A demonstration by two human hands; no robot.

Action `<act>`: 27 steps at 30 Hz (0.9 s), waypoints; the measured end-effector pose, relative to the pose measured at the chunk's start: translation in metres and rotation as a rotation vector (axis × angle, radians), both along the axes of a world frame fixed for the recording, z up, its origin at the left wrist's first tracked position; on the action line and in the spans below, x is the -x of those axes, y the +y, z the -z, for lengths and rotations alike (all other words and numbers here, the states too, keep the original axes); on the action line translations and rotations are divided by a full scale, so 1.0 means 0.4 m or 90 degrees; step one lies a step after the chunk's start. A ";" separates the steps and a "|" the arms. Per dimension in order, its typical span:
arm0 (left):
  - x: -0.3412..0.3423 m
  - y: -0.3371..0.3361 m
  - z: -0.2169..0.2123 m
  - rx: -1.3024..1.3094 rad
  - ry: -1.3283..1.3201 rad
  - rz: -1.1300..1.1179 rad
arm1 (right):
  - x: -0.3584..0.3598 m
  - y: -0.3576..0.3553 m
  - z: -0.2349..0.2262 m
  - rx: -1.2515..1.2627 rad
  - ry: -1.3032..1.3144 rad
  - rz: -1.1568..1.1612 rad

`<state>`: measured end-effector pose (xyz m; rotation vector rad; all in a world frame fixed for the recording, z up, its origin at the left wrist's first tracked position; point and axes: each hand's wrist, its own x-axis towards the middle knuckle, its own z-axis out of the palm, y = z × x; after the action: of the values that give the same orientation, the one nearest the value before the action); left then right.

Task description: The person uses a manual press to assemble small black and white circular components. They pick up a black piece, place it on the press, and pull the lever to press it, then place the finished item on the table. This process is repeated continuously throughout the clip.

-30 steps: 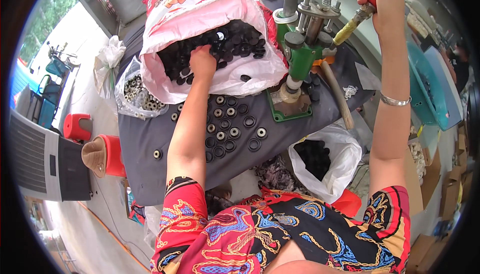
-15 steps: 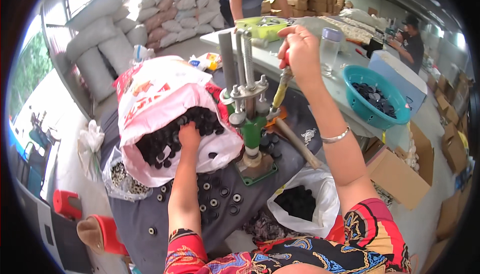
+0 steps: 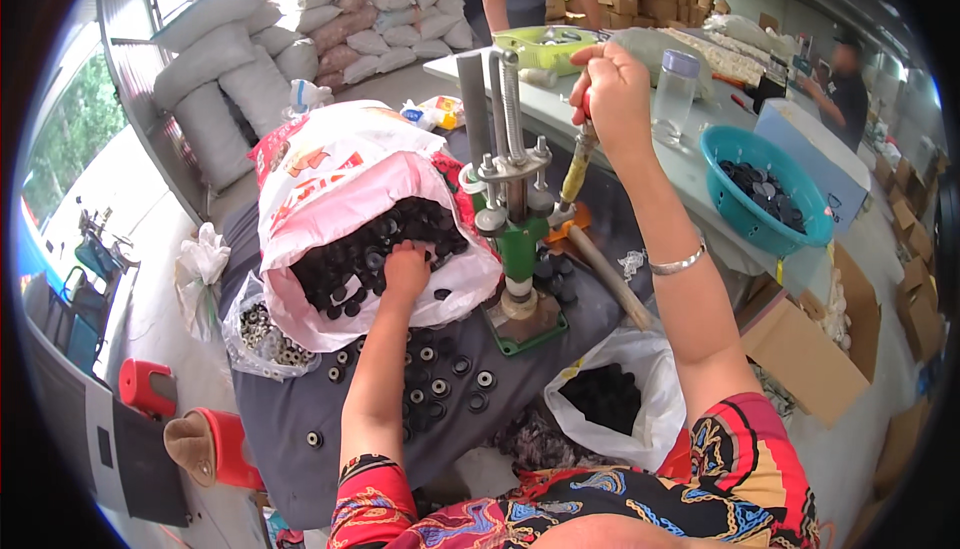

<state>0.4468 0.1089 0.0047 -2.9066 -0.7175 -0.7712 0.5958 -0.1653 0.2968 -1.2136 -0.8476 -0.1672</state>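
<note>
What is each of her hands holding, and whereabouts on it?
The right hand grips the press lever at its top end. The left hand is buried among black rings in the bag; any hold is hidden.

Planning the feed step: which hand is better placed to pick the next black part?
Left. The left hand is already in the pink-and-white sack among the black parts; the right hand is up on the press lever.
</note>
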 end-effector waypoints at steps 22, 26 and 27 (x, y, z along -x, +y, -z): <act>0.003 0.005 -0.025 0.075 0.003 0.001 | 0.014 0.015 0.004 0.005 -0.035 0.016; 0.002 -0.017 -0.023 0.099 0.062 -0.025 | -0.024 0.010 0.018 -0.005 -0.073 0.048; -0.018 -0.034 -0.036 0.067 0.080 0.001 | -0.043 -0.008 0.012 -0.011 -0.055 0.040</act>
<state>0.4539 0.0955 0.0191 -3.0165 -0.7652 -0.5620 0.6129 -0.1687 0.2918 -1.2250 -0.8824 -0.2793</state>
